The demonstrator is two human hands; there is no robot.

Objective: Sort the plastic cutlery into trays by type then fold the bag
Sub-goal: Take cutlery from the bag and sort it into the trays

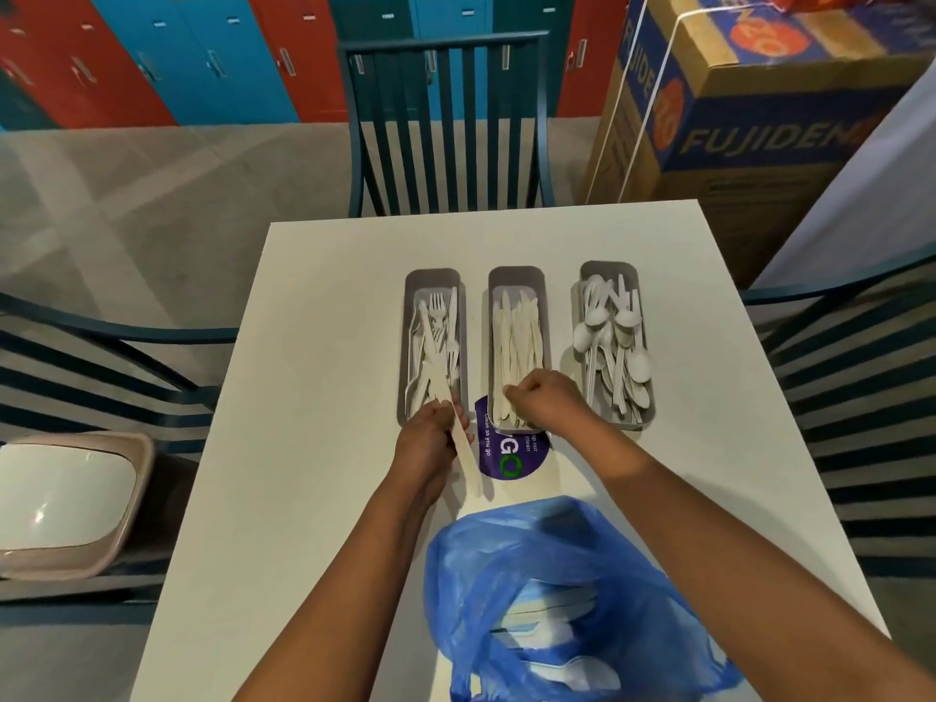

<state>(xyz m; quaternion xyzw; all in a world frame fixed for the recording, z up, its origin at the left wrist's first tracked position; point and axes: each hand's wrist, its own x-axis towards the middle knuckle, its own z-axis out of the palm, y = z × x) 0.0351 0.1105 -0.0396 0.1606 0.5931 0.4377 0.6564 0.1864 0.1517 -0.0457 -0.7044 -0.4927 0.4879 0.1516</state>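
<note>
On the white worktop three grey trays stand side by side at 12 o'clock from the hands. The left tray holds forks, the middle tray holds knives, and the right tray holds spoons.

The left hand sits just at the near end of the left tray, its fingers closed around a white cutlery piece whose free end points toward 5 o'clock over the worktop; which type it is cannot be told. The right hand is over the near end of the middle tray, fingers curled and pinched together at the knives; whether it actually grips one cannot be told.

Between the two hands, partly under the middle tray, lies a purple round sticker. At 6 o'clock from the hands, between the forearms, lies the blue plastic bag, crumpled and open, with more white cutlery showing through it.

Dark slatted chairs stand around the worktop: one at 12 o'clock, others at 9 and 3. A beige bin with a white lid is at 8 o'clock, a printed cardboard box at 1 o'clock, and red and blue lockers line the far wall.
</note>
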